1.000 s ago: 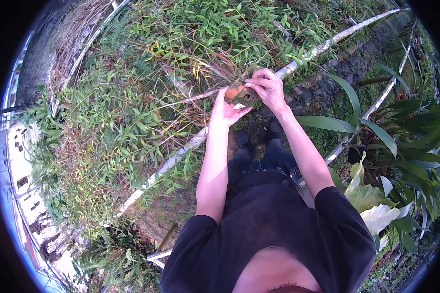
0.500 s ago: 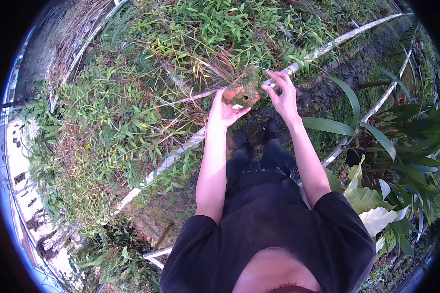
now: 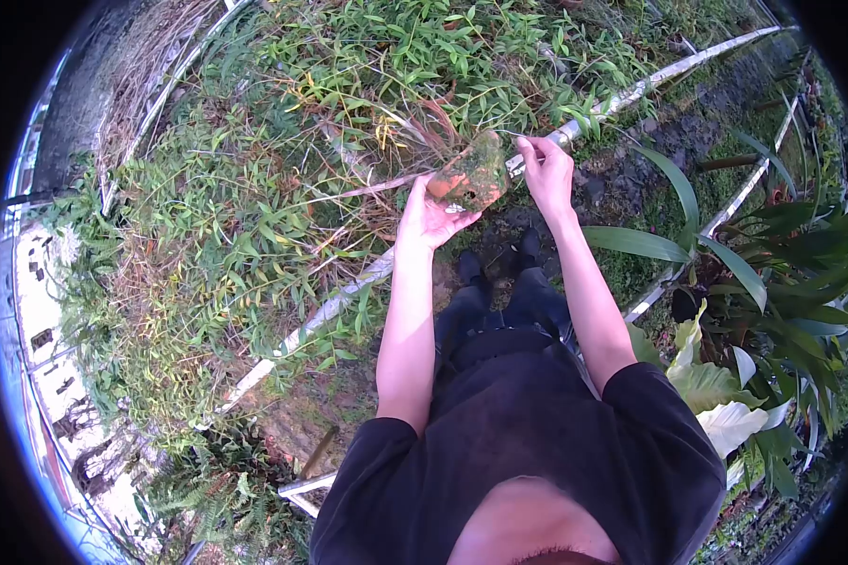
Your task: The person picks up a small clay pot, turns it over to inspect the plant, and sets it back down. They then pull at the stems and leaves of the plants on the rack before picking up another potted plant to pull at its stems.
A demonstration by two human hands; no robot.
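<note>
My left hand (image 3: 428, 218) is wrapped around the lower left side of a moss-covered terracotta pot (image 3: 469, 177). The pot lies tilted, and a dark hole shows in its orange, green-patched surface. Dry brown stems (image 3: 432, 122) spread out beyond its far left side. Just right of the pot, apart from its wall, is my right hand (image 3: 548, 177) with thumb and fingers pinched together. A thin pale line runs near those fingertips, but whatever they hold is too small to make out.
Dense leafy plants (image 3: 254, 217) fill the bed ahead and left. A pale rail (image 3: 325, 315) crosses diagonally beneath my hands. Long-leaved plants (image 3: 782, 282) stand on the right beside another rail (image 3: 740, 193). My boots (image 3: 528, 247) are on the dark path between.
My right hand has drawn slightly right, away from the pot, and its spread fingers have closed into a pinch. The pot has turned slightly in my left hand.
</note>
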